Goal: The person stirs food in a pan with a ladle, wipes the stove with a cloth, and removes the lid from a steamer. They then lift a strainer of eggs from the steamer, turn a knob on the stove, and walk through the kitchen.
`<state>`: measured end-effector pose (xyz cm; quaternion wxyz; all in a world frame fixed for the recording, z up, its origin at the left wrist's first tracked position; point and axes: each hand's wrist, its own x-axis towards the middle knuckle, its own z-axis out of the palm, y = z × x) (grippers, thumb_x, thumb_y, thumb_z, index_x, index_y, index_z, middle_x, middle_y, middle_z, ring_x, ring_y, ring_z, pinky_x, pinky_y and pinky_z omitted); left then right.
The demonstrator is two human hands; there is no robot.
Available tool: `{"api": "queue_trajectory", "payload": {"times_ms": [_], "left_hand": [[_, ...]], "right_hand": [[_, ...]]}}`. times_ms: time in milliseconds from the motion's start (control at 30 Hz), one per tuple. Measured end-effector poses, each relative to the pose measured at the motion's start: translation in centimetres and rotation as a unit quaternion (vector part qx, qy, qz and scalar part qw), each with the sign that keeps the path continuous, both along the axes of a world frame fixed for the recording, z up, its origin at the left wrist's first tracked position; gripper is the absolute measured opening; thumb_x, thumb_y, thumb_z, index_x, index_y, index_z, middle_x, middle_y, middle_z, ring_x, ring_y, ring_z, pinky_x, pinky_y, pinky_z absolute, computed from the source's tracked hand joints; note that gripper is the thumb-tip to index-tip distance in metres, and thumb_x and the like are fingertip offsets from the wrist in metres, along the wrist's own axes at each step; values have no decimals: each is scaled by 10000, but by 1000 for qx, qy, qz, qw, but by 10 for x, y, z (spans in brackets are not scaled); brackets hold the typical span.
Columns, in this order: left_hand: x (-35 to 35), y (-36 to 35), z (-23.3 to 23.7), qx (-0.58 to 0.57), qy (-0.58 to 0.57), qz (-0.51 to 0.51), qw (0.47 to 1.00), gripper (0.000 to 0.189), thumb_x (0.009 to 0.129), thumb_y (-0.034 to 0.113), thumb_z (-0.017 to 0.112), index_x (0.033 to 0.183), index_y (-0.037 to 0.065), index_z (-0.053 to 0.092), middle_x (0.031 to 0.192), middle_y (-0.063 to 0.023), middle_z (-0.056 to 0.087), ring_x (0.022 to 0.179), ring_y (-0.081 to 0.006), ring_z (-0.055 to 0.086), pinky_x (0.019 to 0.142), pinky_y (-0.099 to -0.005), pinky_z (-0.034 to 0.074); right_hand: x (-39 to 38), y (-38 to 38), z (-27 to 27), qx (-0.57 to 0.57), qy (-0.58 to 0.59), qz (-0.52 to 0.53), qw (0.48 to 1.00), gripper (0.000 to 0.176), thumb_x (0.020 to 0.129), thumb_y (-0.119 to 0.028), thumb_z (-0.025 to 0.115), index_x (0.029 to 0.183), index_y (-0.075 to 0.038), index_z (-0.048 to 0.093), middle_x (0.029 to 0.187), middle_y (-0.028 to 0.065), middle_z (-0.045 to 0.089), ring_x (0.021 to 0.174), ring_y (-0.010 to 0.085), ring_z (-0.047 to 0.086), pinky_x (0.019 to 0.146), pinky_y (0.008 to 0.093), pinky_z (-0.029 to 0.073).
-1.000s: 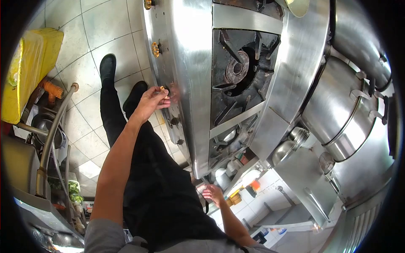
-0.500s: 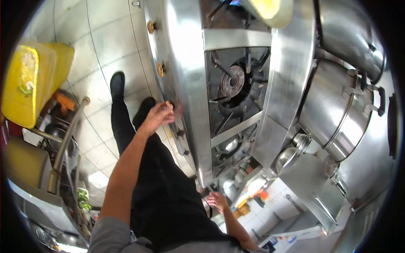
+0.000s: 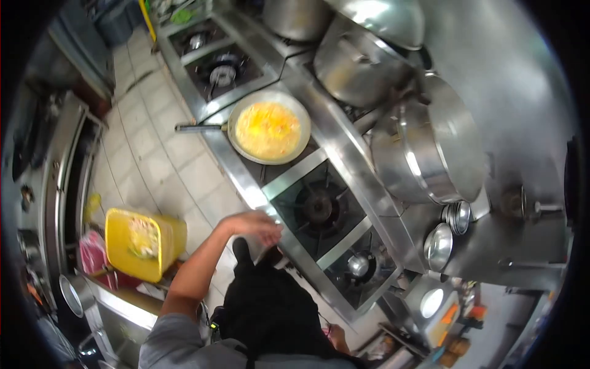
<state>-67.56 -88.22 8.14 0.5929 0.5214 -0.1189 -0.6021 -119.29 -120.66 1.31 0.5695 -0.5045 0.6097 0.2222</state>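
My left hand [image 3: 258,227] is at the front edge of the steel stove [image 3: 252,195], beside an unlit burner [image 3: 321,208]. Its fingers look bent but are smeared by motion, and whether they touch or hold anything is unclear. Low in the view, my right hand [image 3: 337,338] hangs by the dark trousers, its fingers mostly hidden. Further along the stove sits a frying pan [image 3: 299,109] holding a yellow-orange egg-like mixture [image 3: 268,130]. Its black handle [image 3: 200,128] sticks out over the front edge.
Large steel pots [image 3: 402,147] line the back of the stove. A yellow bin [image 3: 169,243] with scraps stands at the left. Stacked steel bowls [image 3: 456,216] are at the right, near a lower counter with a white bowl [image 3: 432,302].
The view has turned, bringing the whole frying pan into sight. My left hand, earlier pinching an orange-brown stove knob, is now blurred at the stove edge. My right hand, earlier open, is mostly hidden.
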Motion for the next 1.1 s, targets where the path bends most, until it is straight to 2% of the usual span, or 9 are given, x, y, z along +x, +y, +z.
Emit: {"api": "queue_trajectory", "payload": {"times_ms": [67,167,300,367,467,567,667,867,1100], "left_hand": [[61,-28,74,-45,-115,-28,992,407,947,364,604,1028,-29,668,906,-110,685,789,-183,663,708,-313,566],[111,-81,196,-144,-250,51,956,511,944,310,621,1319,-5,477,924,-114,668,723,-129,629,631,-272,538],[180,-154,321,-41,-617,138,774,454,883,311,694,1206,12,582,847,-21,642,718,-99,604,648,-257,496],[241,-182,359,13,-733,166,659,442,875,362,675,1107,-12,639,900,-105,691,802,-167,643,731,-321,511],[362,-218,399,76,-837,162,517,465,863,390,647,1119,1,641,936,-208,690,869,-320,676,797,-392,520],[460,-250,417,178,-885,127,410,541,883,428,600,1170,-30,575,1124,-279,622,1094,-414,584,957,-448,471],[515,-279,415,284,-839,114,451,627,928,513,503,1290,2,500,1302,-294,491,1169,-462,527,994,-476,446],[546,-309,425,294,-833,42,467,598,917,476,523,1134,-73,611,1158,-283,617,1141,-399,572,989,-444,444],[502,-351,471,235,-885,18,402,567,854,434,573,1087,-80,627,1118,-291,628,1091,-415,589,954,-455,454]], "right_hand": [[-14,-3,-34,-66,-160,311,935,252,934,-194,533,1111,-20,571,928,161,659,773,272,673,681,378,549],[-19,14,-75,-83,-209,200,954,328,778,-427,605,910,-136,677,782,118,658,798,302,649,688,435,515],[-4,14,-90,-107,-229,69,965,366,781,-475,616,909,-140,685,773,109,678,808,311,655,697,445,518],[-36,5,-149,-401,-247,351,809,353,763,-473,660,834,-127,660,756,93,684,786,316,657,681,448,511],[-60,39,-188,-552,-193,324,744,334,735,-413,718,797,-95,636,717,73,681,770,310,658,680,435,508],[-53,138,-150,-271,-164,54,947,270,928,-115,561,1169,-1,608,1060,178,649,983,227,639,764,384,556],[-63,205,-146,-508,-225,290,779,289,933,-156,546,1179,-14,599,1149,174,612,994,262,639,824,414,524],[-8,299,-112,-227,-135,-94,960,319,932,-196,547,1200,-25,578,1176,172,601,1010,281,633,867,438,493],[18,309,-99,-43,-174,-482,858,346,928,-220,558,1218,-31,558,1154,171,609,1023,284,625,884,449,476]]}}
